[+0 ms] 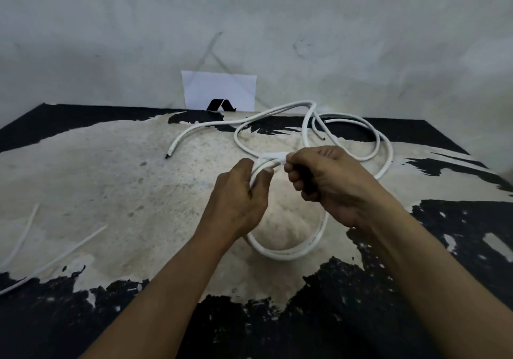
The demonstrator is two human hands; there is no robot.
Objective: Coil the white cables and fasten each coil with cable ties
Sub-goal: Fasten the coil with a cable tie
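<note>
Coil [291, 250] of white cable gripped in left hand [238, 194], white tie [273, 157] pinched by right hand [330, 183] just beyond left thumb, loose cable [372, 136] farther past both on worktop [111, 178]; best pulled snug with loops kept pinched together.

We see dim, even light and soft shadows; the white card [219, 89] is brightest, and well below it the corners darken.

Smooth, slightly glossy plastic-sheathed cable [288, 251]; table [83, 181] with worn black coating over rough, matt pale substrate; matt paper card [216, 88].
</note>
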